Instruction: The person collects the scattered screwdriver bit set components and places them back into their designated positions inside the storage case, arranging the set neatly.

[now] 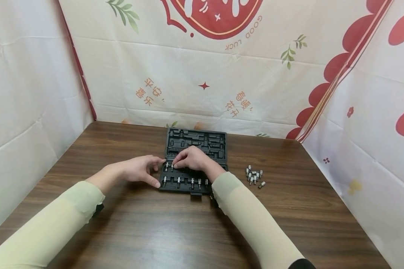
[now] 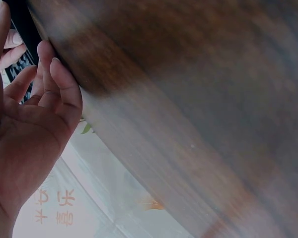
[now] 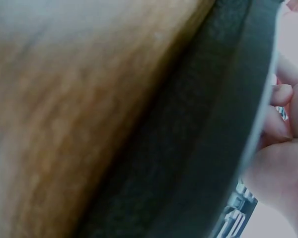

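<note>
A black plastic socket case [image 1: 185, 189] lies open on the table, its moulded lid [image 1: 196, 144] folded back toward the wall. Small silver bit sockets stand in its tray, such as one in the front row [image 1: 178, 182] and one at the back left [image 1: 167, 166]. My right hand [image 1: 193, 158] reaches over the tray and pinches a bit socket [image 1: 172, 167] beside that one, thumb and forefinger together. At the case's left edge rests my left hand [image 1: 139, 170], thumb at the front corner and fingers spread. Its palm [image 2: 35, 129] shows in the left wrist view, holding nothing.
Right of the case, a loose pile of silver bit sockets [image 1: 252, 174] lies on the brown wooden table [image 1: 138, 224], one socket [image 1: 262, 185] slightly apart. Printed cloth [image 1: 188, 74] hangs behind and along both sides. A dark strap-like band [image 3: 188, 129] blocks much of the right wrist view.
</note>
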### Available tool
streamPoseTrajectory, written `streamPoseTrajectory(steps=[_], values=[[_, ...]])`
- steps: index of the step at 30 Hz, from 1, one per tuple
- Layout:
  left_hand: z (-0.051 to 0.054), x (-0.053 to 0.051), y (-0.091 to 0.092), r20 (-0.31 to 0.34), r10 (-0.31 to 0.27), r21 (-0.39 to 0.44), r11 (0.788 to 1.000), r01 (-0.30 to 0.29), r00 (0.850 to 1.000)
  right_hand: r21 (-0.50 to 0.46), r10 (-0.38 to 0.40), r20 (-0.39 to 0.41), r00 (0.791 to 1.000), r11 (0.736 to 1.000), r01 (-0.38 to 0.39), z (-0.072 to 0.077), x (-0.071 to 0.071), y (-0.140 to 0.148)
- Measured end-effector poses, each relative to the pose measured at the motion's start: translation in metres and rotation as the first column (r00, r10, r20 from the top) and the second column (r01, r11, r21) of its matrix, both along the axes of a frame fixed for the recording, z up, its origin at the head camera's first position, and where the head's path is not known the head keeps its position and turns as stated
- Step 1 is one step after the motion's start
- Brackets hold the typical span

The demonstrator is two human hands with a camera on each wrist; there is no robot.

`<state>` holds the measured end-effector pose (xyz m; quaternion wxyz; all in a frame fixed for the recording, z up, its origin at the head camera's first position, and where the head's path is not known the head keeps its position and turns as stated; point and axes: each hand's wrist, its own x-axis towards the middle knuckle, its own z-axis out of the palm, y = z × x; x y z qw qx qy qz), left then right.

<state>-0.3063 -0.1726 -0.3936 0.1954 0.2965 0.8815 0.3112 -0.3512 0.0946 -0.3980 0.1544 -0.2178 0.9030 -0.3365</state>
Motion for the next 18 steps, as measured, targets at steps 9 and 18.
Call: streamPoseTrajectory(steps=[9, 18], values=[[0.001, -0.002, -0.001, 0.010, 0.013, -0.014, 1.000, -0.013, 1.000, 0.004, 0.000, -0.020, 1.000, 1.000, 0.000, 0.000, -0.002, -0.002], [0.000, -0.001, 0.000, 0.018, 0.018, -0.017, 1.000, -0.018, 1.000, -0.008, 0.073, 0.031, 0.997, 0.997, -0.072, 0.005, -0.003, 0.010]])
